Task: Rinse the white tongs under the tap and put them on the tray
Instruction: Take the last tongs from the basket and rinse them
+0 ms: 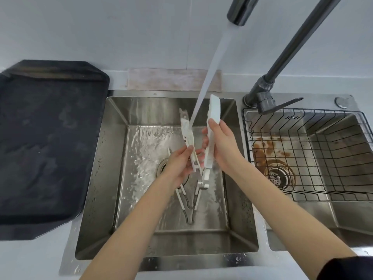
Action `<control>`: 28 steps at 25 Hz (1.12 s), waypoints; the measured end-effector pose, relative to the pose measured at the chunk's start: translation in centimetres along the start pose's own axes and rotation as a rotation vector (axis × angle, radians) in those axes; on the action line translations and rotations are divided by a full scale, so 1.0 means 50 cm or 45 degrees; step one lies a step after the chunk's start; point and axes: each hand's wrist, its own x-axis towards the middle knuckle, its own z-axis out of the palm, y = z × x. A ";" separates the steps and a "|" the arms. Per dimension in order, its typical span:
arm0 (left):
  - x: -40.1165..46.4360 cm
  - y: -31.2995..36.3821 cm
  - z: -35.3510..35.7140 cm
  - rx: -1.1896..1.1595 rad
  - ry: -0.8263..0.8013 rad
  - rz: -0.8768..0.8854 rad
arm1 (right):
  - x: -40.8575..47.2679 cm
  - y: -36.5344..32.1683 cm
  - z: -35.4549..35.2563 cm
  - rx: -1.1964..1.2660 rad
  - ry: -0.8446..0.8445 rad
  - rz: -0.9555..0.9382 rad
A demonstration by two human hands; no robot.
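Note:
The white tongs (214, 110) are held upright over the left sink basin (113, 158), arms spread in a V with the hinge pointing down. My left hand (177, 166) grips the left arm of the tongs and my right hand (224, 146) grips the right arm. Water (210, 63) streams from the dark tap spout (240, 11) and falls between the two arms, hitting the left one. The black tray (46, 142) lies on the counter left of the sink.
A second pair of metal tongs with white tips (189, 205) lies on the wet basin floor near the drain. The right basin holds a black wire rack (314, 158). The tap's base and lever (268, 100) stand between the basins.

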 end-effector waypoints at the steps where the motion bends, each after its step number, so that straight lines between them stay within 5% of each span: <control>1: 0.001 -0.002 0.007 0.012 0.006 -0.028 | -0.003 -0.002 0.000 -0.028 -0.015 -0.025; 8: 0.008 -0.006 0.027 0.010 0.000 -0.105 | -0.012 0.002 -0.002 -0.212 -0.065 -0.154; 12: 0.005 0.000 0.018 -0.129 0.000 -0.125 | 0.014 0.022 -0.027 -0.494 0.169 -0.219; 20: 0.009 0.028 0.006 -0.038 0.060 -0.019 | 0.046 0.050 -0.040 0.178 0.182 0.316; 28: 0.035 0.072 0.040 0.037 0.171 -0.075 | 0.067 0.014 -0.043 0.444 0.198 0.355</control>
